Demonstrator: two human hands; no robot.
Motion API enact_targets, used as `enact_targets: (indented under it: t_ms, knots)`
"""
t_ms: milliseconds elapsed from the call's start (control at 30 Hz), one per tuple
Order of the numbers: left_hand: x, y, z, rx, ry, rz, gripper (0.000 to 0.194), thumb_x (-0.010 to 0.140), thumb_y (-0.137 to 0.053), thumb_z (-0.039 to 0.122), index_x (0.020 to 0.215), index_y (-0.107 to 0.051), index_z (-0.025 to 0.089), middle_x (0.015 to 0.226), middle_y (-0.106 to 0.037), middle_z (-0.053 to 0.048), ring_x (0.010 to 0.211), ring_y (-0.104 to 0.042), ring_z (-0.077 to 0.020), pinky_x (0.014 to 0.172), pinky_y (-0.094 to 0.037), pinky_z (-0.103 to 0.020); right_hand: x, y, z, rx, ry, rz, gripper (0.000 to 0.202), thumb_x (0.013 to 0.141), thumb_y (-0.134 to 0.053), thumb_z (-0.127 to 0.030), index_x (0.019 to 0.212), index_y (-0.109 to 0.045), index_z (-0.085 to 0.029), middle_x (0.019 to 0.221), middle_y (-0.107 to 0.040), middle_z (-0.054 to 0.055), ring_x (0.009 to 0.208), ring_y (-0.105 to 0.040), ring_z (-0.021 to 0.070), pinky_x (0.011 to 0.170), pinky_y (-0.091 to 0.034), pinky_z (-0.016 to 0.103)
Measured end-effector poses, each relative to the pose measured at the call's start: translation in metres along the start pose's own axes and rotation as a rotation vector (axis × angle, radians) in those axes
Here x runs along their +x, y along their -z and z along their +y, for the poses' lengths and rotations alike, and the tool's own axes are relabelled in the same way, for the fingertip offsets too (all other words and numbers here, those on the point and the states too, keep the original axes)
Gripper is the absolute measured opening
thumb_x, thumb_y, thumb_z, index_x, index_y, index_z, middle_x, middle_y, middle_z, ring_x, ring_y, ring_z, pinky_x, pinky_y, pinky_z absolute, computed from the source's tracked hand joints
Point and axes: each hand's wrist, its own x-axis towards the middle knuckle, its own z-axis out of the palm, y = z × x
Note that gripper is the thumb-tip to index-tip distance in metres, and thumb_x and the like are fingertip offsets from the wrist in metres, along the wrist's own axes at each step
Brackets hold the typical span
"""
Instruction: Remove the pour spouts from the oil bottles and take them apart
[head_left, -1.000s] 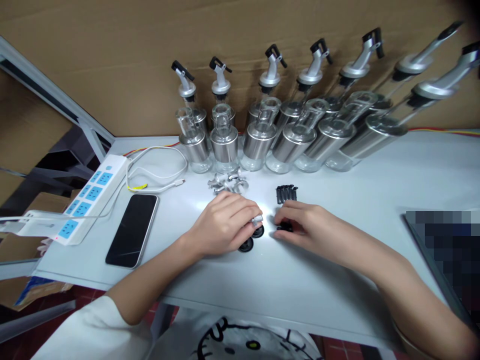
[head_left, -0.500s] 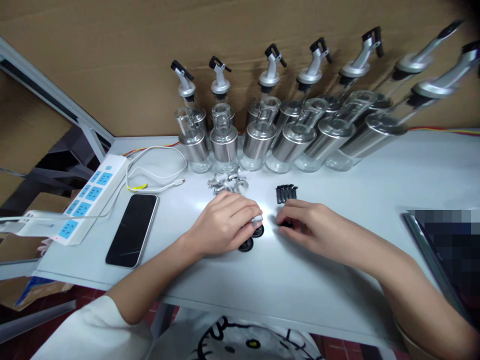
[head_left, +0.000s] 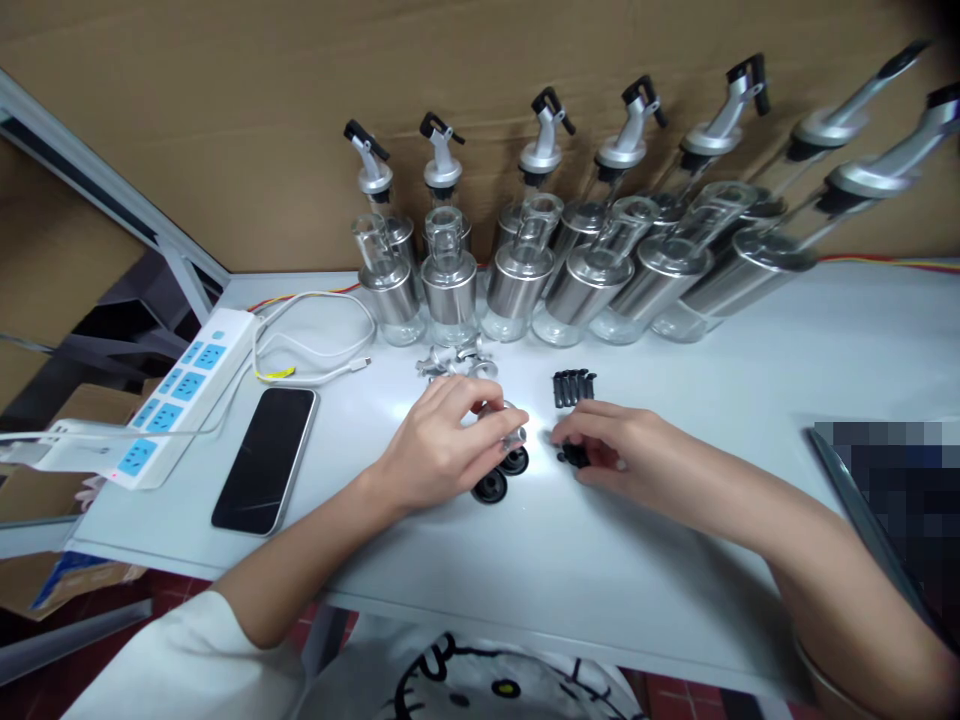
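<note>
My left hand (head_left: pixel 442 440) is closed on a silver pourer spout (head_left: pixel 516 436), its tube end poking out past the fingertips toward the right. Just below those fingers, two round black stoppers (head_left: pixel 491 487) lie on the table. My right hand (head_left: pixel 604 445) is low over a small pile of black parts (head_left: pixel 574 455); thumb and forefinger are spread on either side of it, and the far side is partly covered. Several black lever pieces (head_left: pixel 574 388) lie in a row beyond the right hand. Loose silver spouts (head_left: pixel 459 360) are heaped behind the left hand.
Glass bottles with steel sleeves (head_left: pixel 519 295) stand in rows at the back, the rear ones topped with pourers. On the left are a phone (head_left: pixel 264 460), a power strip (head_left: pixel 184 385) and a white cable (head_left: pixel 330 378). A dark-edged device (head_left: pixel 847 490) sits at right.
My right thumb and forefinger have parted, uncovering more of the black parts. The left fingers have shifted on the spout, lifting the forefinger so more of the spout shows.
</note>
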Motion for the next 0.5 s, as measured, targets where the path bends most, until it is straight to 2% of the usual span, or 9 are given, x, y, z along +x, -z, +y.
enact_targets:
  t_ms: [333, 500]
  knots:
    - [-0.0017, -0.0006, -0.0005, -0.027, 0.001, -0.02, 0.015, 0.091, -0.05, 0.012, 0.101, -0.061, 0.015, 0.094, -0.057, -0.006, 0.083, -0.057, -0.0154, 0.073, -0.052, -0.029, 0.0007, 0.0015, -0.0022, -0.003, 0.022, 0.031, 0.03, 0.079, -0.048, -0.006, 0.096, -0.066, -0.023, 0.089, -0.062, 0.003, 0.073, -0.059, 0.0159, 0.066, -0.047, 0.026]
    - [-0.001, -0.0002, -0.001, -0.018, -0.011, -0.008, 0.014, 0.092, -0.049, 0.014, 0.101, -0.061, 0.015, 0.094, -0.057, -0.006, 0.083, -0.057, -0.0152, 0.072, -0.052, -0.028, 0.0014, 0.0009, -0.0008, -0.016, 0.058, 0.053, 0.031, 0.081, -0.046, -0.005, 0.096, -0.067, -0.023, 0.088, -0.061, 0.003, 0.073, -0.059, 0.0158, 0.066, -0.046, 0.026]
